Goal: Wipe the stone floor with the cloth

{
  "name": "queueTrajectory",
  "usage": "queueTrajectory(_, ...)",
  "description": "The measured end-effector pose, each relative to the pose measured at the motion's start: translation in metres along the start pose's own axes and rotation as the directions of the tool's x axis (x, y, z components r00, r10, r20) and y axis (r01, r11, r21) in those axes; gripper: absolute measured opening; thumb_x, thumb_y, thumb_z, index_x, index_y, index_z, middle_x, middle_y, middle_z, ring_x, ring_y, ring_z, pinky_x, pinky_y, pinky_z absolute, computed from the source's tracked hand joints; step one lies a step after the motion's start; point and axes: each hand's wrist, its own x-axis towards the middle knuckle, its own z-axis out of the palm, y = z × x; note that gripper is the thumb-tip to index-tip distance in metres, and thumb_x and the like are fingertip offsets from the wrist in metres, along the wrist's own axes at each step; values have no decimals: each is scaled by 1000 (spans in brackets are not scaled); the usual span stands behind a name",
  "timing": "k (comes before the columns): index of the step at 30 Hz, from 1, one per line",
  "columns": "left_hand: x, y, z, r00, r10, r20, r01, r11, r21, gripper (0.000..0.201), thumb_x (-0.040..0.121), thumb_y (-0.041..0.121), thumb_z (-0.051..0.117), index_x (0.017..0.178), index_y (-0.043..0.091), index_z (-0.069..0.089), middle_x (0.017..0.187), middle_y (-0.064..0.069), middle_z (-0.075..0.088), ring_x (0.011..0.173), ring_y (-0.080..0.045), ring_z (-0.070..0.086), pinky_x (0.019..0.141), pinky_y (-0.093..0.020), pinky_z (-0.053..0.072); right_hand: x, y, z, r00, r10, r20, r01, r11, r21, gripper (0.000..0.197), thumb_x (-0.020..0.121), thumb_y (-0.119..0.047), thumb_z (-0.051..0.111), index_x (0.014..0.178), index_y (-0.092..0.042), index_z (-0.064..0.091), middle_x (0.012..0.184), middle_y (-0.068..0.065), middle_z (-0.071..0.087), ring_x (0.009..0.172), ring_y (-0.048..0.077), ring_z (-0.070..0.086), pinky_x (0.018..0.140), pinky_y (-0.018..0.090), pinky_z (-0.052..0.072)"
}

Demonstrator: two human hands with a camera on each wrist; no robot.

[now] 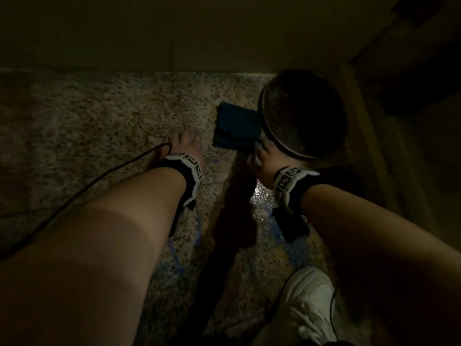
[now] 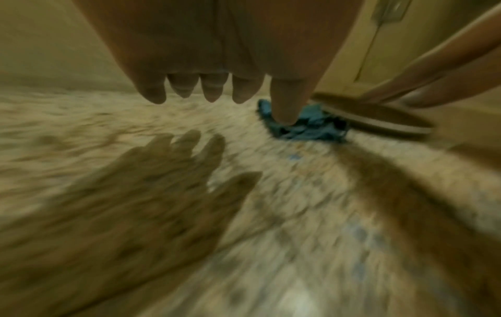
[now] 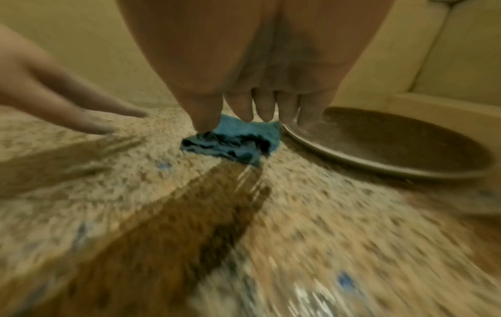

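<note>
Bare skin and nothing else in either grasp, as far as the dim head view and the smeared wrist views allow: the right hand (image 1: pixel 262 158) hangs with its fingers (image 3: pixel 241 107) straight and slightly parted just above the near edge of the cloth (image 1: pixel 235 128), and I cannot tell whether any fingertip already touches the fabric; the left hand (image 1: pixel 183 143) is spread flat, fingers loose, low over or on the bare stone floor (image 1: pixel 87 126) just to the left of the cloth. That cloth, a dark teal towel folded into a rough rectangle, lies on the floor between the two hands, its right edge tucked against or slightly under the rim of a round shallow metal pan (image 1: pixel 301 113) standing by the wall corner. Its long axis appears to run away from the person toward the wall, with the rumpled, layered fold edges facing back at the right wrist. By my reading the task has barely started: the cloth is not yet gripped, blue streaks and specks show on the speckled granite nearer the person, and a wet-looking glare sits on the floor under the right wrist. Picking up the cloth and all the wiping seem left to do. A white shoe (image 1: pixel 306 303) shows at the lower edge.
</note>
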Motion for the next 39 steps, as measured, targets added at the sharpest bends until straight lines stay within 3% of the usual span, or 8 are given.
queueTrajectory(6,16,3,14,999,-18,-34,14,994,-112,79,94,56,39,153,22,-3,159,-4,-11,145,-31,-9,115,-48,8,43,-32,-23,998,-33,61,32,999,10,65,102,-33,37,153,-21,-1,160,2,-10,147,24,-5,119,45,6)
queueTrajectory(11,23,3,30,998,-63,-24,65,991,121,73,98,53,28,151,21,-13,157,-6,-19,145,-32,-11,117,-43,4,81,-49,-18,992,-106,68,103,994,41,69,102,-41,35,153,-19,-6,159,1,-16,146,25,-12,118,40,4)
queueTrajectory(14,27,-3,37,996,-78,-43,83,988,131,76,97,57,26,149,22,-17,156,-5,-22,144,-31,-13,118,-43,4,92,-42,0,990,-133,36,133,991,12,69,102,-42,32,152,-20,-10,158,1,-20,146,24,-14,118,39,1)
queueTrajectory(19,25,-3,43,995,-73,-68,81,989,126,76,96,58,26,150,23,-13,157,-5,-21,145,-30,-12,118,-41,1,76,-17,17,987,-162,13,162,986,39,59,105,-31,25,152,-20,-8,158,1,-19,146,21,-13,117,34,0)
queueTrajectory(26,15,10,35,994,-112,14,111,990,90,73,98,55,26,151,23,-14,156,-3,-25,144,-28,-18,117,-42,0,17,43,57,997,-44,66,39,996,80,65,103,-16,32,151,-27,-10,157,-5,-20,146,17,-14,117,31,2)
queueTrajectory(30,7,8,45,996,-90,7,88,985,151,70,98,55,23,151,25,-13,155,-1,-26,145,-26,-15,117,-41,2,-5,63,77,998,9,63,-15,994,107,62,104,-20,31,152,-28,-7,158,-5,-18,146,17,-13,117,29,2)
queueTrajectory(33,0,4,49,995,-97,19,93,983,159,71,98,57,22,150,27,-15,156,0,-24,145,-26,-17,117,-41,0,-5,62,75,998,-8,61,3,997,73,56,105,-29,25,152,-26,-4,159,-2,-15,147,21,-11,118,33,1)
queueTrajectory(39,-10,-8,54,992,-122,23,118,985,124,75,96,61,21,150,24,-16,157,-2,-23,145,-24,-16,117,-40,1,4,40,62,994,-75,77,75,997,7,53,105,-27,23,153,-24,-1,159,0,-13,146,20,-12,118,36,-1)
